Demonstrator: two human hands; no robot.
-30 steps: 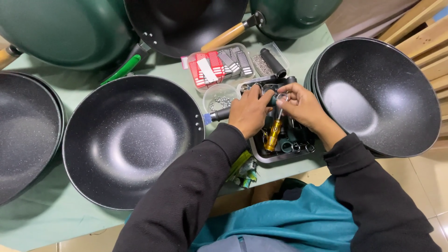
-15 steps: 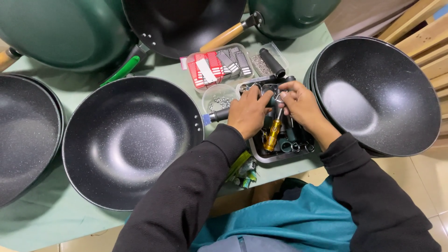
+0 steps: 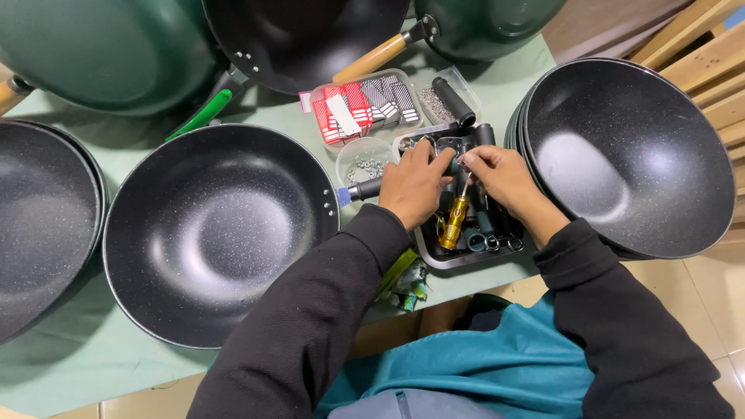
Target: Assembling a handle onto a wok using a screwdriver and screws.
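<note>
Since the earlier frames, almost nothing has shifted: both hands remain over the grey tray (image 3: 434, 256) at the near edge of the worktop (image 3: 70, 365), with the fingers only slightly readjusted.

We see the left hand (image 3: 411, 186) curled, its fingers closed around a small dark fitting held over the tray. We see the right hand (image 3: 497, 174) with its fingertips pinched together against that same fitting, directly above the yellow-handled screwdriver (image 3: 452, 221). The screwdriver stands tilted in the tray, its tip pointing up toward the pinched fingers. We cannot tell whether the right hand is actually gripping the shaft or only touching the fitting.

The tray also holds dark handle parts and several small metal rings near its front rim. Just beyond it lies a loose black handle (image 3: 452, 101), and beside that a clear box of red and grey packets (image 3: 365, 109). A round clear tub of small metal screws (image 3: 365, 159) sits just left of the left hand.

A black speckled wok (image 3: 209, 233) rests on the worktop to the left of the hands, its short handle stub pointing toward the left hand. A stack of similar woks (image 3: 636, 155) sits to the right, touching the tray side. Further green-bodied woks lie along the far edge.
</note>
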